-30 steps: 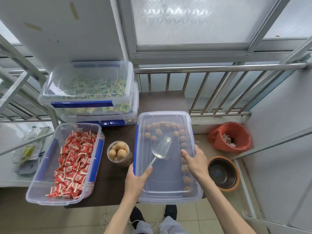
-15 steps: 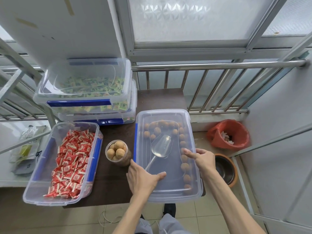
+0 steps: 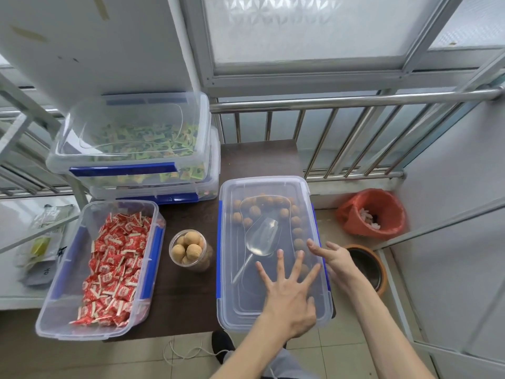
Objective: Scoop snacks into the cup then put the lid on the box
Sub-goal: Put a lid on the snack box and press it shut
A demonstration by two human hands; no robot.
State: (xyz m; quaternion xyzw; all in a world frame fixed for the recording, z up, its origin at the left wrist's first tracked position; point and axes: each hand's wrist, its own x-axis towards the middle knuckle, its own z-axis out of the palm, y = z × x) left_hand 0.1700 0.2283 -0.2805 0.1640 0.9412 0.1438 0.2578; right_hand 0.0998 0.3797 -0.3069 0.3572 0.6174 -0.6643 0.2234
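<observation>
Clear plastic lid point(image 3: 269, 187) sits on the box point(image 3: 273, 320); left hand point(image 3: 289, 294) presses it, fingers splayed, right hand point(image 3: 334, 259) open at its edge, beside the filled cup point(image 3: 191, 250).

A small dark table point(image 3: 257, 157) holds four see-through boxes and a cup. The box point(image 3: 269, 187) on the right has its lid on. The cup point(image 3: 191, 250) of round snacks stands just left of it. An open box of red sweets point(image 3: 109, 263) sits at the left edge. Two stacked boxes point(image 3: 136, 160) of green sweets sit at the back left.
</observation>
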